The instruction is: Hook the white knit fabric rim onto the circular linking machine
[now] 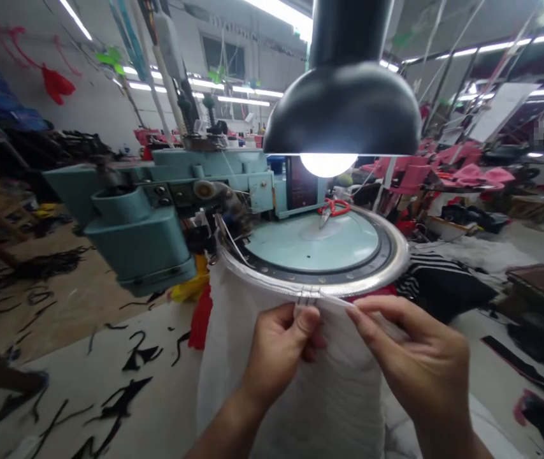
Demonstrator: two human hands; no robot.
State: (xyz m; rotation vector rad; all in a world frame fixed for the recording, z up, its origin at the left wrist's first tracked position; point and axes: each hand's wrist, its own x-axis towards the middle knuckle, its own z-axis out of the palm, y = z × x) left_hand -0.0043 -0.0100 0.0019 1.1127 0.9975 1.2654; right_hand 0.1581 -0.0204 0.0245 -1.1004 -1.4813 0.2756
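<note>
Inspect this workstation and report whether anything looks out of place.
Red-handled scissors lie on the green dial of the linking machine, behind the white knit fabric in the left hand and right hand: a loose tool there looks odd. Black scraps litter the ground at left.

Nothing's readable here, folks: the white sheet (504,111) hanging off to the right is sitting too angled and blurry, and the dark panel (302,183) on the teal machine (157,210) isn't showing any legible lettering either.
</note>
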